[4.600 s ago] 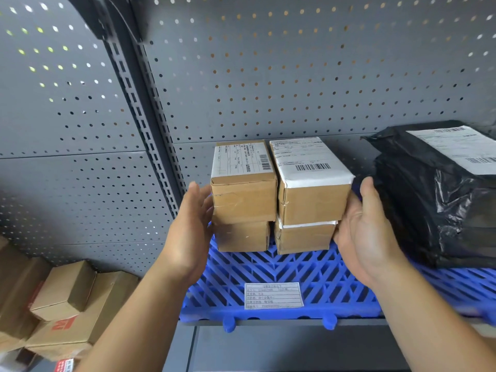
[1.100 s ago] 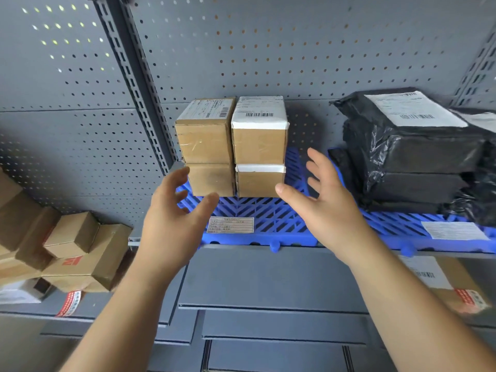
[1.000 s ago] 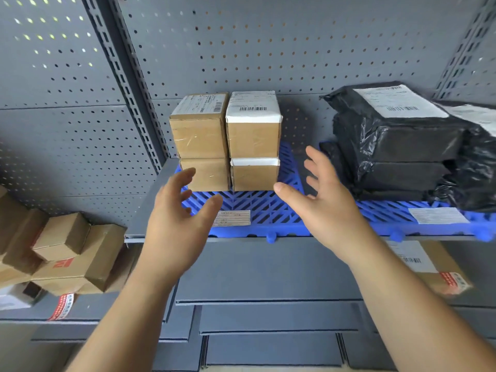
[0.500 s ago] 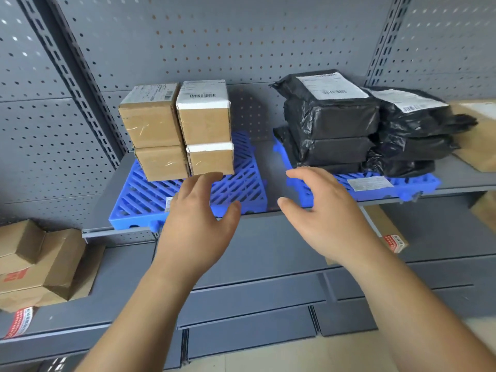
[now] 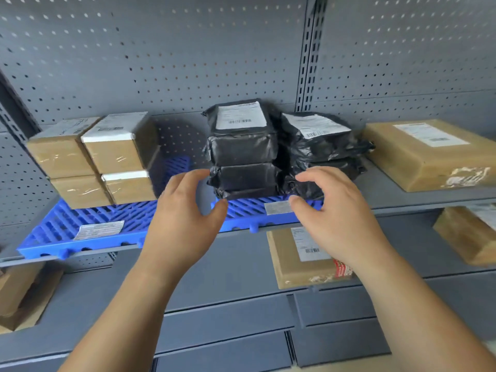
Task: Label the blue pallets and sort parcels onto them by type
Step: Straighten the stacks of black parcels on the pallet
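Black plastic-wrapped parcels (image 5: 241, 154) stacked on right blue slatted pallet (image 5: 249, 210), mid-shelf. Left hand (image 5: 182, 218), right hand (image 5: 332, 210) both spread, empty, just near of stack. Likely squaring-up step; next: palms against stack sides.

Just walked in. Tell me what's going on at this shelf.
A person is sorting parcels by type onto two labelled blue pallets. Four cardboard boxes sit stacked on the left pallet, black bagged parcels on the right pallet. Both hands are open and empty, left hand and right hand reaching toward the black stack. Larger brown parcels lie off the pallets.
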A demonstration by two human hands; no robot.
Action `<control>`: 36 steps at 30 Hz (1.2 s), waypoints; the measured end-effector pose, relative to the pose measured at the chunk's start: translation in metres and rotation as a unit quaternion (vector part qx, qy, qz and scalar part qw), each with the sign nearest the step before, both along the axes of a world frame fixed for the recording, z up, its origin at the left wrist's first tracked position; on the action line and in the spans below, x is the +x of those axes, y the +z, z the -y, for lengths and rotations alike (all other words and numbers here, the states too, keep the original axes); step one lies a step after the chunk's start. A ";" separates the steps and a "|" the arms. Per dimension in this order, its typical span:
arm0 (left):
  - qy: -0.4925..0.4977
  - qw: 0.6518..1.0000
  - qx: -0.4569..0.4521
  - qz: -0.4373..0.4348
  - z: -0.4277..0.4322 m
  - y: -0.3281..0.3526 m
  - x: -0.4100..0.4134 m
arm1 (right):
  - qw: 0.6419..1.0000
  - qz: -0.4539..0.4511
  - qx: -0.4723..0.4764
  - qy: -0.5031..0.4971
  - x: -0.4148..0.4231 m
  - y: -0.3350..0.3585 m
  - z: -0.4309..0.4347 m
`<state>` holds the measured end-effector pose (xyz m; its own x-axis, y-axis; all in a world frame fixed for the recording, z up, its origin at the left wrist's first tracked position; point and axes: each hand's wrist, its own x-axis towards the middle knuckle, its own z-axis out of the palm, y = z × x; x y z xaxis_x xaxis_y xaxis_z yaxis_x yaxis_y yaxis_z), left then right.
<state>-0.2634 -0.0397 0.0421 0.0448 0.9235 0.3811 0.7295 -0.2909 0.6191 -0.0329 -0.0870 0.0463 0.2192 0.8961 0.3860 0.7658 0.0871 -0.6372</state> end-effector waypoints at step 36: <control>-0.035 0.849 -0.225 0.476 -0.146 -0.010 0.020 | 0.804 -0.593 -0.026 -0.041 0.130 0.006 -0.117</control>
